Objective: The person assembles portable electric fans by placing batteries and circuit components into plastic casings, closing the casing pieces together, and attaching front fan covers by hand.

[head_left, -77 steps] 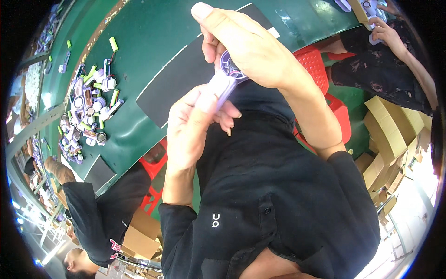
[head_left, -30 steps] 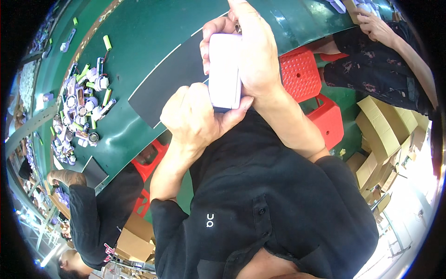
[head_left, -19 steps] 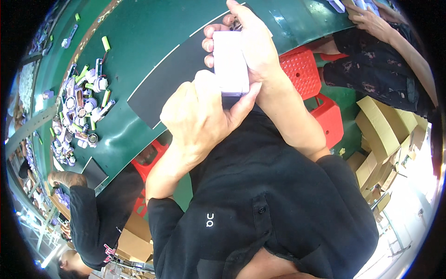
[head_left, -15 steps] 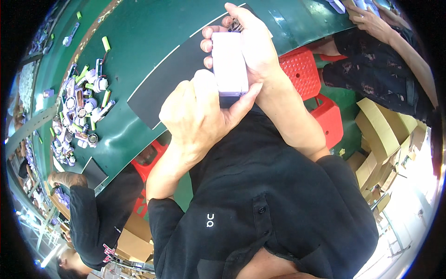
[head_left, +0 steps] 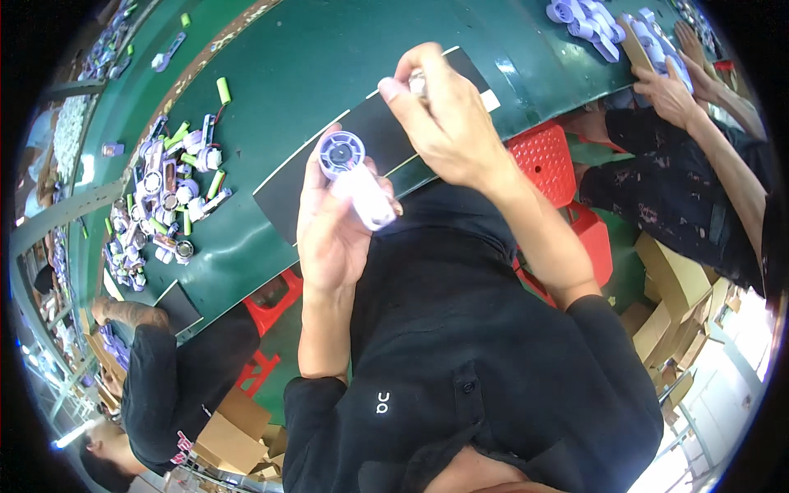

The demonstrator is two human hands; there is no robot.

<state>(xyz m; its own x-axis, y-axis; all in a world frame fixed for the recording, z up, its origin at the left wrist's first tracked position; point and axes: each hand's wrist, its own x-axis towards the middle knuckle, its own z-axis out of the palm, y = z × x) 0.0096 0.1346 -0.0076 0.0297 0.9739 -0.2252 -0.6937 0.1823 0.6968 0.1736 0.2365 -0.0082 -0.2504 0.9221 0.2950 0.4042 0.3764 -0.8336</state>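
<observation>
My left hand (head_left: 325,238) is wrapped round a pale purple handheld fan housing (head_left: 367,197). Its round spoked end faces up and away from me, and the smooth, nearly white handle part points toward my body. Apart from it, to the right, my right hand (head_left: 452,123) is above the black mat (head_left: 288,193) with its fingers curled. A small shiny, whitish piece (head_left: 418,84) shows between those fingers; its kind is blurred and partly hidden.
On the green table (head_left: 271,74), a pile of purple fan parts with green battery cells (head_left: 168,189) lies to the left. More purple housings (head_left: 585,29) sit at the far right, near a co-worker's hands (head_left: 670,94). Red stools (head_left: 542,164) and cardboard boxes (head_left: 674,271) stand beyond the table edge.
My right hand has come away from the housing and lifted to the right. My left hand now holds the housing alone, lower and further left, turned so its round spoked end shows.
</observation>
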